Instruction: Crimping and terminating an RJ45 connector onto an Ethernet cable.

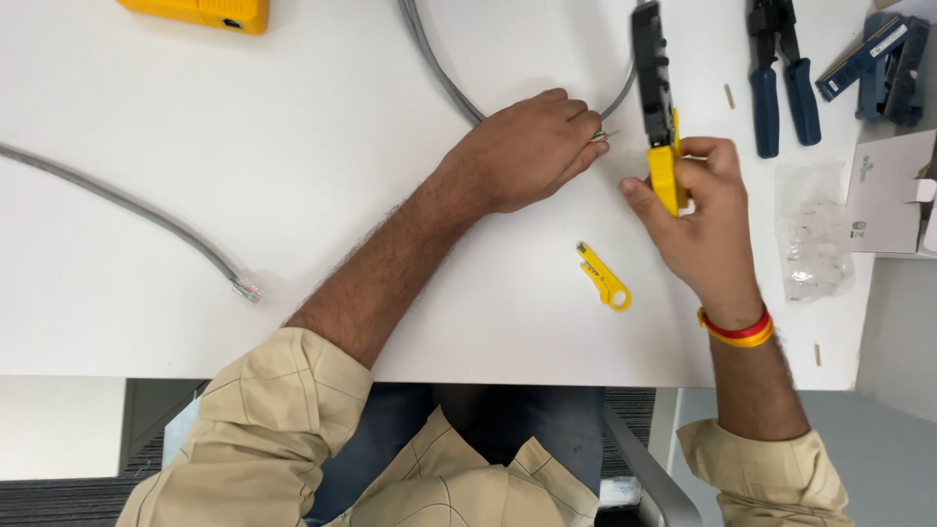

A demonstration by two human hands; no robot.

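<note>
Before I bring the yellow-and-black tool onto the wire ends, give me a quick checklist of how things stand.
1. Left hand pinches the grey cable end: ok.
2. Coloured wire tips stick out past the fingers: ok.
3. Wire order and trim: cannot tell, too small.
4. Right hand grips the crimping tool by its yellow handle: ok.
5. Tool and wires apart, not yet engaged: ok.
6. Bag of clear connectors lies beside the right hand: ok.

Grey cable (444, 78); yellow-black crimper (659, 117)
</note>
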